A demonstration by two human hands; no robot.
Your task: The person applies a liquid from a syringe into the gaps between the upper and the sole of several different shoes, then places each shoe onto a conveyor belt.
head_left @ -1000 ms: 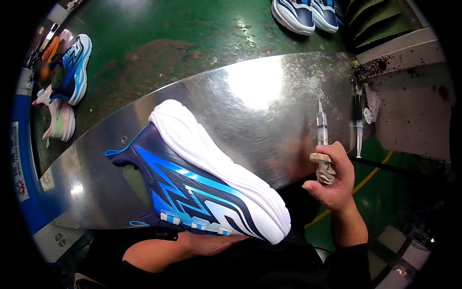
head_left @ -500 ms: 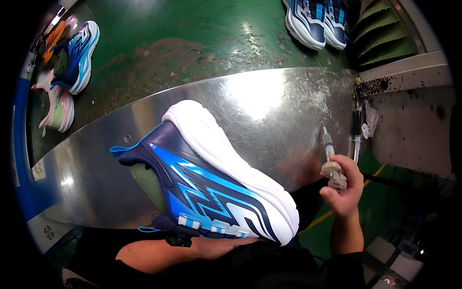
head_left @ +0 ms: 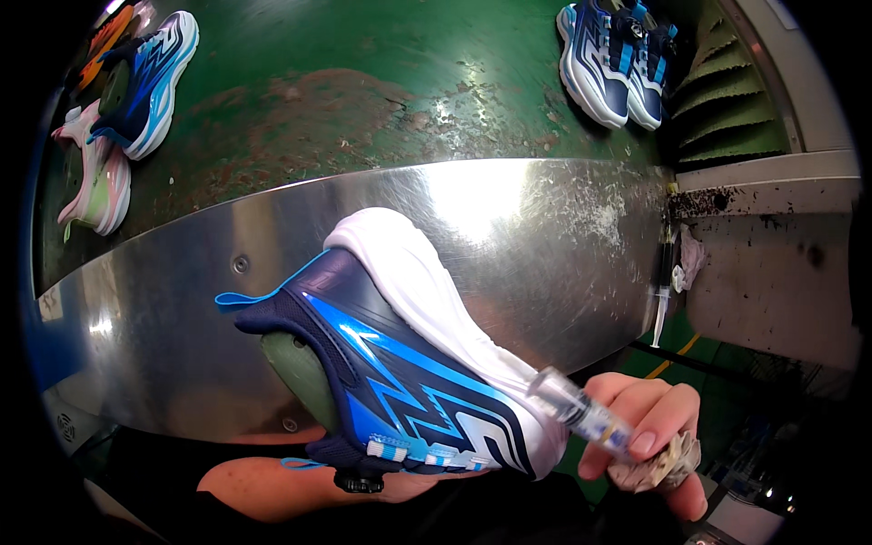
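Observation:
A navy and blue sports shoe (head_left: 400,381) with a thick white sole lies on its side over the steel table (head_left: 182,300), a green last showing in its opening. My left hand (head_left: 400,486) grips it from below, mostly hidden under the shoe. My right hand (head_left: 649,436) holds a clear syringe (head_left: 581,413) with its tip against the toe end of the white sole, and a crumpled rag (head_left: 663,468) is tucked in the same hand.
A second syringe (head_left: 661,291) and a pinkish rag (head_left: 690,259) lie at the table's right edge. On the green belt beyond sit a blue shoe (head_left: 150,82), a pink shoe (head_left: 95,177) and a pair of blue shoes (head_left: 613,54). A grey ledge (head_left: 772,272) stands at right.
My right hand has brought the syringe down and left from an upright hold beside the shoe to the toe of the sole. The shoe has shifted slightly right and nearer.

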